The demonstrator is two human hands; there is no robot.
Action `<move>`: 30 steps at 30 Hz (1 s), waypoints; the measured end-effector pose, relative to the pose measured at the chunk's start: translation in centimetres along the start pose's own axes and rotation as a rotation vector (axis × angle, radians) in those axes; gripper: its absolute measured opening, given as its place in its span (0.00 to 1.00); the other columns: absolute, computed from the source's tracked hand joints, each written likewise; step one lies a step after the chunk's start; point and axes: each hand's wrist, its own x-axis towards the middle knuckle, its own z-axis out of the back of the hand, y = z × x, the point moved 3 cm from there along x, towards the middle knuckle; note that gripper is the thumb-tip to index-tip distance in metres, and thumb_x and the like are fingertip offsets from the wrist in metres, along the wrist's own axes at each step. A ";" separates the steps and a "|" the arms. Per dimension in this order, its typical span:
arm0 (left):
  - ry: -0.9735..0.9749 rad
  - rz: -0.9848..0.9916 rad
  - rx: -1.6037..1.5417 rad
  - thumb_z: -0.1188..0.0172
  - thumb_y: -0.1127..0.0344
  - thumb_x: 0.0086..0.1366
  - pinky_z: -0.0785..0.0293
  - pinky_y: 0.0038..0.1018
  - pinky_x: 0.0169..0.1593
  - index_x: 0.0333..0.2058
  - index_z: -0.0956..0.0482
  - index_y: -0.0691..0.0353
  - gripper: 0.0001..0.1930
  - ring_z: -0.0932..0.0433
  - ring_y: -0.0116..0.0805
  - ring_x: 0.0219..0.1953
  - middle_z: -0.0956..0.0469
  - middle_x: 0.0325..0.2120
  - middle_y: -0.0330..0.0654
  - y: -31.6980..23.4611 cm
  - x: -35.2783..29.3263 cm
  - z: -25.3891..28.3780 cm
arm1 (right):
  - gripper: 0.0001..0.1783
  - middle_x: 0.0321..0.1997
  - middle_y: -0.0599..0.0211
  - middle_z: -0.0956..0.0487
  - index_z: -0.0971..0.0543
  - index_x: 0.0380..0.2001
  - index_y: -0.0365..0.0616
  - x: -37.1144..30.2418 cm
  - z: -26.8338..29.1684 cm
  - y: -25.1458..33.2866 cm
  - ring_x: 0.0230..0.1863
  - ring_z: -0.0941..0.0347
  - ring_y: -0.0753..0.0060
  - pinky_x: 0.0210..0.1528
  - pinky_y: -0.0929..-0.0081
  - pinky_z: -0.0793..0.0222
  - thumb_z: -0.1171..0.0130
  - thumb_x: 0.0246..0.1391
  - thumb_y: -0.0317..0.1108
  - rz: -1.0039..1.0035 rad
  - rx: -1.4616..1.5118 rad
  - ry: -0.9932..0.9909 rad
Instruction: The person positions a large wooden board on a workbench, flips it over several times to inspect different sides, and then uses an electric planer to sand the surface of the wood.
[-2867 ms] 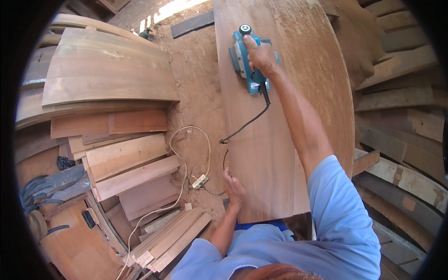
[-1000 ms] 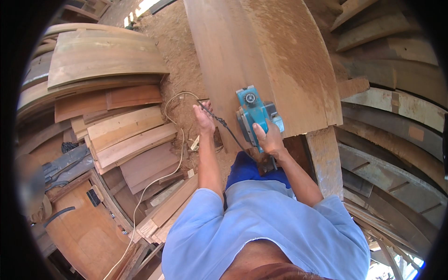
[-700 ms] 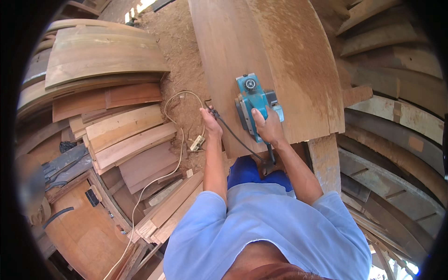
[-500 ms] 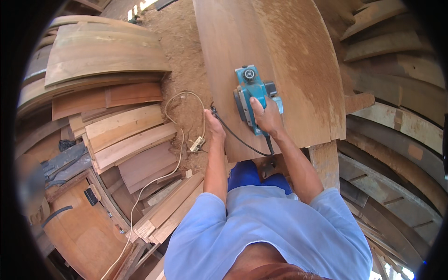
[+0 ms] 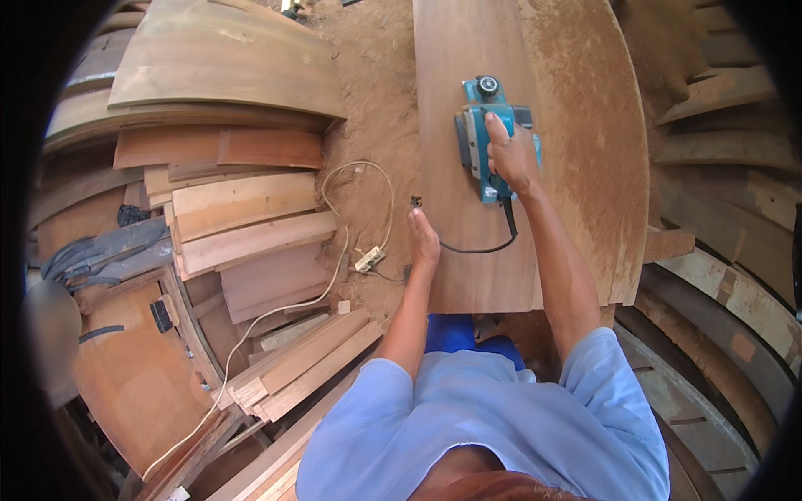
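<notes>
My right hand [image 5: 512, 157] is wrapped round the handle of a blue-green electric planer [image 5: 493, 117], its thumb along the top. The planer rests flat on a wide wooden board [image 5: 468, 280], whose left part looks smooth and right part rough and brown. A black power cord [image 5: 480, 250] curves from the back of the planer to my left hand [image 5: 424, 240]. That hand is at the board's left edge, closed on the cord, with a dark bit of it [image 5: 416, 201] showing beyond the fingertips. Some of its fingers are hidden.
A beige extension cord [image 5: 276, 316] with a socket block [image 5: 368, 259] lies on the dusty ground to the left. Stacked planks [image 5: 242, 204] and a wide panel [image 5: 225, 67] stand beyond it. More boards [image 5: 727, 292] line the right side.
The planer and my right hand have slid forward along the board, away from me. My left hand stays by the board's left edge with the cord. The view has shifted a little.
</notes>
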 end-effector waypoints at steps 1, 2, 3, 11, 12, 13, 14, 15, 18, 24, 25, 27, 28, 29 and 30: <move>0.007 0.009 0.008 0.72 0.42 0.78 0.42 0.42 0.68 0.62 0.36 0.77 0.38 0.37 0.60 0.67 0.34 0.61 0.67 0.0 0.0 0.0 | 0.33 0.15 0.67 0.28 0.24 0.23 0.37 1.0 -0.2 0.6 0.14 0.30 0.73 0.19 0.69 0.34 0.43 0.62 0.60 -0.012 0.003 -0.001; 0.015 0.020 0.016 0.72 0.42 0.78 0.42 0.42 0.68 0.62 0.36 0.77 0.37 0.37 0.60 0.66 0.33 0.60 0.68 0.3 -0.1 -0.1 | 0.32 0.15 0.66 0.28 0.25 0.22 0.37 1.9 -0.4 1.2 0.14 0.30 0.72 0.18 0.68 0.34 0.43 0.62 0.59 -0.028 0.001 -0.004; 0.024 0.030 0.025 0.72 0.43 0.78 0.42 0.42 0.68 0.61 0.36 0.77 0.37 0.37 0.61 0.66 0.33 0.60 0.68 0.5 -0.1 -0.1 | 0.32 0.15 0.66 0.28 0.25 0.22 0.37 2.9 -0.5 1.7 0.14 0.30 0.72 0.18 0.68 0.34 0.43 0.62 0.59 -0.019 -0.012 -0.006; -0.069 -0.041 0.122 0.72 0.45 0.78 0.40 0.44 0.64 0.59 0.34 0.75 0.34 0.34 0.66 0.62 0.31 0.56 0.70 1.6 -0.5 -0.4 | 0.34 0.16 0.64 0.27 0.25 0.20 0.36 10.9 -1.2 5.3 0.14 0.29 0.71 0.16 0.68 0.35 0.45 0.64 0.59 0.042 -0.027 -0.010; -0.102 -0.053 0.136 0.71 0.46 0.78 0.39 0.45 0.64 0.58 0.33 0.75 0.34 0.33 0.66 0.61 0.31 0.56 0.70 1.5 -0.6 -0.5 | 0.34 0.16 0.63 0.27 0.25 0.19 0.36 12.1 -1.3 5.6 0.14 0.29 0.71 0.16 0.68 0.34 0.45 0.64 0.59 0.051 -0.028 -0.012; -0.060 -0.041 0.129 0.70 0.47 0.78 0.38 0.46 0.62 0.58 0.33 0.74 0.33 0.33 0.67 0.60 0.30 0.54 0.71 1.5 -0.6 -0.4 | 0.35 0.16 0.63 0.27 0.25 0.18 0.36 13.3 -1.4 5.9 0.14 0.28 0.71 0.16 0.68 0.34 0.44 0.63 0.59 0.061 -0.028 -0.014; -0.015 -0.031 0.121 0.70 0.48 0.78 0.37 0.46 0.61 0.57 0.32 0.74 0.31 0.32 0.67 0.59 0.29 0.53 0.71 0.6 -0.6 -0.2 | 0.35 0.16 0.63 0.26 0.25 0.17 0.35 14.6 -1.3 6.2 0.14 0.28 0.71 0.16 0.68 0.34 0.44 0.63 0.59 0.070 -0.029 -0.018; 0.029 -0.020 0.116 0.69 0.49 0.78 0.36 0.47 0.60 0.57 0.32 0.74 0.30 0.31 0.68 0.57 0.29 0.52 0.71 0.0 -0.7 0.0 | 0.35 0.16 0.62 0.26 0.25 0.17 0.35 15.6 -1.3 6.7 0.14 0.28 0.70 0.16 0.68 0.34 0.44 0.63 0.59 0.070 -0.031 -0.032; -0.034 -0.080 0.161 0.66 0.53 0.78 0.34 0.49 0.57 0.57 0.32 0.74 0.28 0.28 0.69 0.53 0.26 0.48 0.71 -0.7 -0.9 0.1 | 0.36 0.16 0.62 0.26 0.25 0.16 0.35 18.6 -1.9 8.4 0.14 0.28 0.69 0.16 0.67 0.33 0.43 0.63 0.60 0.082 -0.040 -0.058; -0.056 -0.081 0.206 0.64 0.54 0.77 0.31 0.52 0.52 0.56 0.32 0.73 0.26 0.25 0.70 0.47 0.23 0.42 0.69 -0.1 -1.2 0.0 | 0.34 0.20 0.65 0.27 0.25 0.21 0.38 26.6 -3.0 9.7 0.16 0.30 0.71 0.17 0.68 0.32 0.43 0.62 0.62 0.097 0.007 -0.005; -0.032 -0.061 0.206 0.64 0.54 0.77 0.31 0.52 0.52 0.56 0.32 0.73 0.26 0.25 0.70 0.48 0.23 0.43 0.69 0.1 -1.4 0.0 | 0.33 0.19 0.68 0.29 0.26 0.25 0.41 28.1 -3.0 9.9 0.16 0.32 0.74 0.17 0.70 0.33 0.44 0.62 0.64 0.113 0.010 0.026; 0.009 -0.024 0.207 0.64 0.54 0.76 0.31 0.51 0.52 0.57 0.32 0.72 0.26 0.25 0.68 0.48 0.23 0.44 0.68 0.8 -1.5 0.0 | 0.31 0.19 0.76 0.32 0.28 0.31 0.46 31.0 -3.2 10.6 0.15 0.35 0.79 0.18 0.74 0.34 0.46 0.61 0.67 0.150 0.021 0.094; 0.017 -0.022 0.186 0.64 0.54 0.76 0.31 0.51 0.52 0.57 0.32 0.71 0.26 0.25 0.68 0.48 0.23 0.44 0.68 0.8 -1.6 0.1 | 0.31 0.19 0.76 0.32 0.28 0.31 0.46 32.5 -3.2 10.8 0.15 0.35 0.80 0.18 0.74 0.34 0.46 0.61 0.67 0.140 0.014 0.085; 0.025 -0.024 0.163 0.64 0.54 0.76 0.31 0.51 0.52 0.57 0.32 0.71 0.26 0.25 0.68 0.49 0.23 0.44 0.68 0.4 -1.6 0.1 | 0.31 0.19 0.76 0.32 0.28 0.31 0.46 34.1 -3.1 11.2 0.16 0.35 0.80 0.18 0.74 0.34 0.46 0.62 0.67 0.132 0.005 0.074; 0.041 -0.029 0.137 0.64 0.53 0.76 0.31 0.51 0.52 0.57 0.32 0.70 0.26 0.24 0.68 0.49 0.23 0.45 0.67 0.0 -1.5 0.1 | 0.31 0.19 0.77 0.31 0.28 0.31 0.46 35.6 -2.5 11.6 0.16 0.34 0.81 0.19 0.75 0.33 0.46 0.62 0.67 0.126 -0.007 0.054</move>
